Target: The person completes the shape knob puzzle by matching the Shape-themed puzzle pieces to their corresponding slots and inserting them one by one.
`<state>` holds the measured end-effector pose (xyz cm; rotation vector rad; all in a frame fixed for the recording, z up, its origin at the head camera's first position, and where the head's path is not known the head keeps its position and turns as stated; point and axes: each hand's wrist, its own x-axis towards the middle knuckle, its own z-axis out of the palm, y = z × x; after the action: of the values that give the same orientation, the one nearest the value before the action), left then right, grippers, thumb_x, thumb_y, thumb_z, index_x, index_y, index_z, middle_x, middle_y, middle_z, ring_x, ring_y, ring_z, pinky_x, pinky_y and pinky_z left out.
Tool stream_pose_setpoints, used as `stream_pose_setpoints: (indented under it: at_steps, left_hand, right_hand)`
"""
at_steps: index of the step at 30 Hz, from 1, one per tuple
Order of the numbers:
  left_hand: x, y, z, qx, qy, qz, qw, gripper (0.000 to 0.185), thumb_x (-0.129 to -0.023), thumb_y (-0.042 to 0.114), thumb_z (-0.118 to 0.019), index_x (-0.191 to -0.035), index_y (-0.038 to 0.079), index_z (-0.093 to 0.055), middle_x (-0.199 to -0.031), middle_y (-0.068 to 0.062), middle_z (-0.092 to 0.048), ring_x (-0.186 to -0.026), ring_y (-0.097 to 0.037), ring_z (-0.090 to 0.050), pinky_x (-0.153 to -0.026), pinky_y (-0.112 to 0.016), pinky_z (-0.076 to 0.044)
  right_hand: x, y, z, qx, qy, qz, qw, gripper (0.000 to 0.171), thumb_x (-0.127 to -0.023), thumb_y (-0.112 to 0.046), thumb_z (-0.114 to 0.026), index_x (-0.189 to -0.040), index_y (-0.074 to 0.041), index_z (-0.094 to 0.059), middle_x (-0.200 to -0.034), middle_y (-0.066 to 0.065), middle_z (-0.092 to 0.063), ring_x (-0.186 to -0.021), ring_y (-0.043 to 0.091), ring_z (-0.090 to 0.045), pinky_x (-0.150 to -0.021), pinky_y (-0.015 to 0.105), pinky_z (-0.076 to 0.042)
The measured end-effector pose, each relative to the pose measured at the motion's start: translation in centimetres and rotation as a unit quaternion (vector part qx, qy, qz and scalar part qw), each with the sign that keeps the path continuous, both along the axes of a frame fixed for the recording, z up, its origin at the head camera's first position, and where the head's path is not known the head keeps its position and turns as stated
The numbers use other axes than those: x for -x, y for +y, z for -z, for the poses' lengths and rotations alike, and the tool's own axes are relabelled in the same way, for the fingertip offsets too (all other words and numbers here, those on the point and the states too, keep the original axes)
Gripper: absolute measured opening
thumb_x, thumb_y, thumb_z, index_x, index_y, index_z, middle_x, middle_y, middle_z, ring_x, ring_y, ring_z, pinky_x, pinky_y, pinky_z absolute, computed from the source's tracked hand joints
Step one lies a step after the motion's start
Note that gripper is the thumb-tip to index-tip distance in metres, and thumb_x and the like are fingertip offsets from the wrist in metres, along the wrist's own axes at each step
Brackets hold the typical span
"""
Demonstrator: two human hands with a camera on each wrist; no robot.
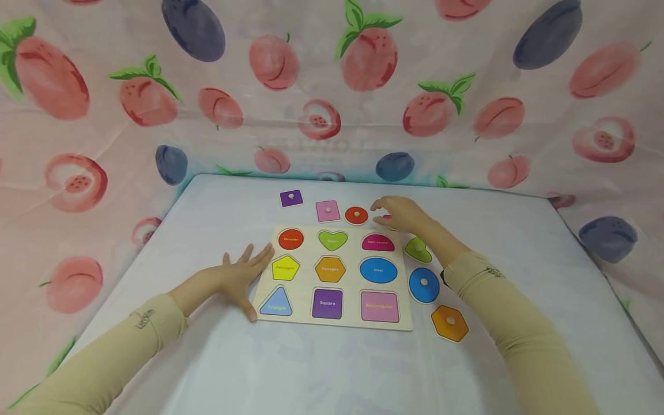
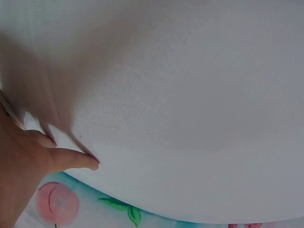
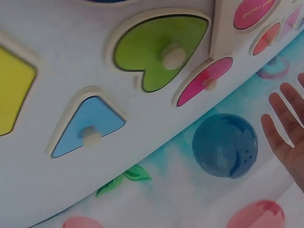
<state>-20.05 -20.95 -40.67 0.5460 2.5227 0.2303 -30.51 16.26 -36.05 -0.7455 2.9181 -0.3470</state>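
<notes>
Left hand (image 1: pixel 240 274) flat and released, fingers spread, pressed on the desk (image 1: pixel 218 357) against the nine o'clock edge of the puzzle board (image 1: pixel 306 316). Right hand (image 1: pixel 402 214) hovering at the board's one o'clock corner, fingers relaxed and extended over a pink half-round piece (image 3: pixel 205 80); grasping nothing, as far as the head view and right wrist view show.

Loose pieces ringed around the board: purple square piece (image 1: pixel 291 197), pink rectangle piece (image 1: pixel 328 211) and red circle piece (image 1: pixel 356 215) along the twelve o'clock side; green heart piece (image 1: pixel 417 249), blue oval piece (image 1: pixel 423 285) and orange hexagon piece (image 1: pixel 449 323) down the three o'clock side. Open room at six o'clock and beyond the left hand at nine o'clock.

Flat wooden board, pale rim, nine painted recesses with printed labels. Thick wooden pieces, each with a small pale peg. Also a light blue triangle piece (image 3: pixel 88 127) seen in the right wrist view.

Smooth white cloth over the desk. Fruit-print curtain (image 1: pixel 332 86) draped on three sides, slightly creased, peaches and plums on pink.
</notes>
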Motion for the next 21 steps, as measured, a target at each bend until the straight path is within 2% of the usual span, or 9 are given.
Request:
stream_pose_setpoints:
  at_steps: [7, 16, 21]
  left_hand:
    - [0.1, 0.0, 0.1, 0.004, 0.001, -0.007, 1.0, 0.145, -0.048, 0.059, -0.085, -0.152, 0.017, 0.007, -0.16, -0.005, 0.013, -0.142, -0.044, 0.016, -0.097, -0.079, 0.009]
    - [0.0, 0.2, 0.2, 0.005, -0.001, -0.006, 1.0, 0.143, -0.05, 0.058, -0.085, -0.152, 0.016, 0.005, -0.16, -0.005, 0.012, -0.143, -0.044, 0.016, -0.097, -0.079, 0.009]
    - [-0.2, 0.2, 0.1, 0.013, 0.001, -0.008, 0.9999, 0.143, -0.05, 0.057, -0.085, -0.152, 0.015, 0.005, -0.16, -0.006, 0.012, -0.142, -0.044, 0.015, -0.097, -0.079, 0.008]
  right_hand:
    - [1.5, -1.4, 0.5, 0.002, 0.006, -0.011, 1.0, 0.036, -0.088, -0.019, -0.066, -0.121, -0.004, -0.062, -0.121, 0.015, -0.064, -0.116, 0.03, -0.056, -0.102, 0.045, -0.044]
    - [2.3, -3.2, 1.5, 0.021, 0.0, 0.007, 1.0, 0.029, -0.088, -0.018, -0.066, -0.112, -0.002, -0.065, -0.112, 0.016, -0.065, -0.107, 0.03, -0.057, -0.097, 0.044, -0.047]
    - [3.2, -3.8, 2.4, 0.032, -0.009, 0.009, 0.999, 0.028, -0.089, -0.016, -0.065, -0.113, -0.001, -0.064, -0.113, 0.018, -0.064, -0.107, 0.032, -0.056, -0.098, 0.042, -0.047]
